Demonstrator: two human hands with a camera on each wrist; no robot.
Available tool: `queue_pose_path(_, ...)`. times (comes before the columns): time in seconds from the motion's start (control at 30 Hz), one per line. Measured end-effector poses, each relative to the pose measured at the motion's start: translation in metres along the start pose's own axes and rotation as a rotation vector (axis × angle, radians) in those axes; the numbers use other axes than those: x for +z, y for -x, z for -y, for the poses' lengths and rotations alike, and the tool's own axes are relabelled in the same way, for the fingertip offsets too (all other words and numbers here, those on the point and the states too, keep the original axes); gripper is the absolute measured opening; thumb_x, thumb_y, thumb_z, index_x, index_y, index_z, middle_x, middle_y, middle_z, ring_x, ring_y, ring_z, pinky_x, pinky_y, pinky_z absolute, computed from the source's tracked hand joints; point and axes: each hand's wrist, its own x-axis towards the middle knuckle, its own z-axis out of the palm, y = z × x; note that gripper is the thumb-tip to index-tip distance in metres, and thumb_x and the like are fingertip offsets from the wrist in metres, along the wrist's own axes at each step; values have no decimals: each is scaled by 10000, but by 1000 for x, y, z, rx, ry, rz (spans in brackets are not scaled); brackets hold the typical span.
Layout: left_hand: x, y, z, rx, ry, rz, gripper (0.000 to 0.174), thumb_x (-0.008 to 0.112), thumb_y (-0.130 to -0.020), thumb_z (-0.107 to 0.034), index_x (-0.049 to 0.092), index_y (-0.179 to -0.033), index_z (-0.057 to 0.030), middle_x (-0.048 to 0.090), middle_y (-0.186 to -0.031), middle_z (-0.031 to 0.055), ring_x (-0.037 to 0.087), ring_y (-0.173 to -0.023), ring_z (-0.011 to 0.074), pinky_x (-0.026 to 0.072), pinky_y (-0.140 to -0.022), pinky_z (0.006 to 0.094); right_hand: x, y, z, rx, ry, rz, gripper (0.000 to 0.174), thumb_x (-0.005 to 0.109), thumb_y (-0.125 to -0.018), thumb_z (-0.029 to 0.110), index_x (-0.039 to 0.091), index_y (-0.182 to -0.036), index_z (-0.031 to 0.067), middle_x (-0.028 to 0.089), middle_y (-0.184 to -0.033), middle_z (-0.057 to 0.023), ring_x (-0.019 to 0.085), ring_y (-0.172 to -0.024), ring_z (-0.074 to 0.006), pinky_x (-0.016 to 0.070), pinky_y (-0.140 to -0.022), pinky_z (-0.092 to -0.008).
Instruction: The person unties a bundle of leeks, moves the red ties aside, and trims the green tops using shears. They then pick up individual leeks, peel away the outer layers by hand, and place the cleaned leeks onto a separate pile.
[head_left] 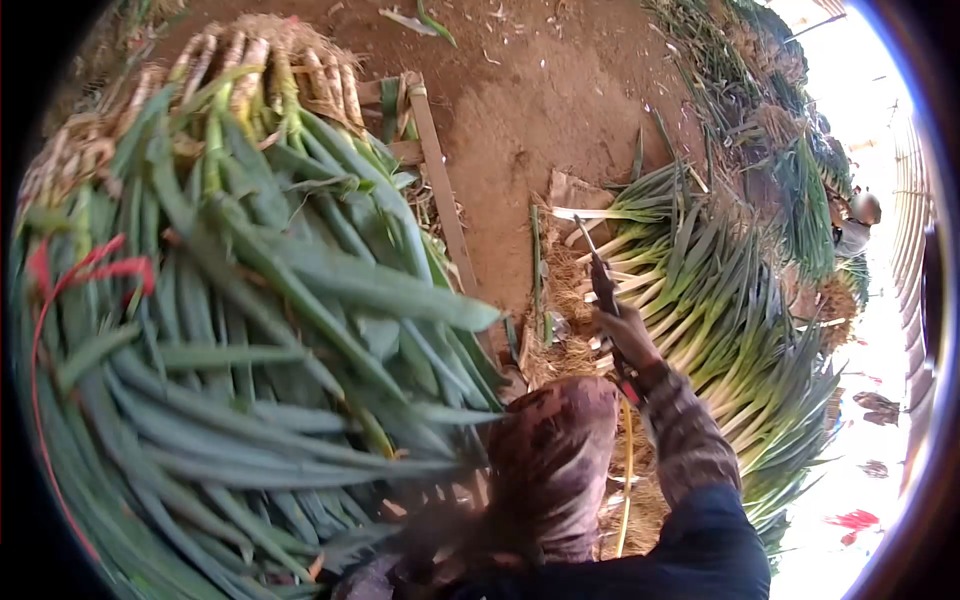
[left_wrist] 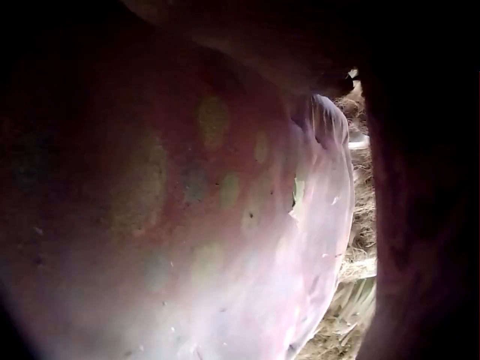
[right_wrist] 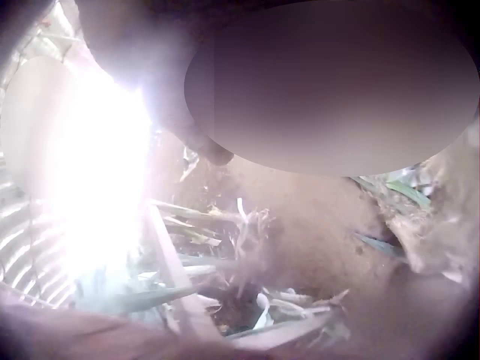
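In the head view my right hand grips a slim dark-handled tool with a narrow bright tip. That tip points away from me, beside the white stems of a row of long green onions lying on straw. A finger shows in the right wrist view, partly behind a large blurred patch. My left hand is hard to make out; its wrist view is mostly dark, with a dark finger-like shape over spotted pinkish cloth. A big heap of long green onions fills the left side, roots at the far end.
A wooden frame stands beside the big heap, which has a red tie around it. My patterned knee sits between heap and row. Bare brown soil lies ahead. Another person is at the far right.
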Motion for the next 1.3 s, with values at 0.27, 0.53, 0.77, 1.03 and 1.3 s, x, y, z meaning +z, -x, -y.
queue_pose_path(0.27, 32, 31, 8, 89, -193, 23, 375, 470, -972, -309, 630, -1210, -66, 629, -1269, 164, 580, -1194, 336, 436, -999, 448, 59, -62, -40, -314, -132, -55, 389, 724, -857, 394, 658, -811, 14, 596, -650, -37, 549, -527, -127, 445, -494, -299)
queue_pose_path(0.53, 26, 33, -1, 124, -322, 160, 383, 463, -982, -328, 631, -1213, -72, 630, -1274, 158, 582, -1192, 341, 430, -1010, 443, -19, -18, 17, -239, -195, -97, 458, 687, -876, 482, 643, -735, 49, 567, -605, -9, 538, -499, -139, 426, -485, -323)
queue_pose_path(0.77, -1, 23, -11, 144, -363, 296, 391, 456, -991, -344, 632, -1216, -77, 630, -1279, 152, 583, -1190, 345, 425, -1019, 438, -91, -66, -33, -118, -107, -150, 459, 665, -870, 475, 667, -783, 24, 577, -608, -15, 544, -477, -116, 418, -444, -289)
queue_pose_path(1.03, -24, 33, -23, 82, -423, 400, 390, 450, -994, -378, 645, -1202, -111, 667, -1221, 124, 635, -1107, 317, 455, -984, 442, -111, -138, -15, -229, 55, -182, 489, 661, -884, 488, 622, -706, 34, 543, -572, -6, 506, -471, -127, 399, -452, -313)
queue_pose_path(1.3, 19, 37, 33, 130, -154, 233, 313, 522, -943, -210, 654, -1185, -63, 687, -1077, 217, 653, -1021, 398, 513, -885, 459, -131, -172, -4, -229, 280, -410, 543, 653, -852, 555, 719, -842, 16, 671, -710, -166, 684, -702, -304, 513, -688, -404)
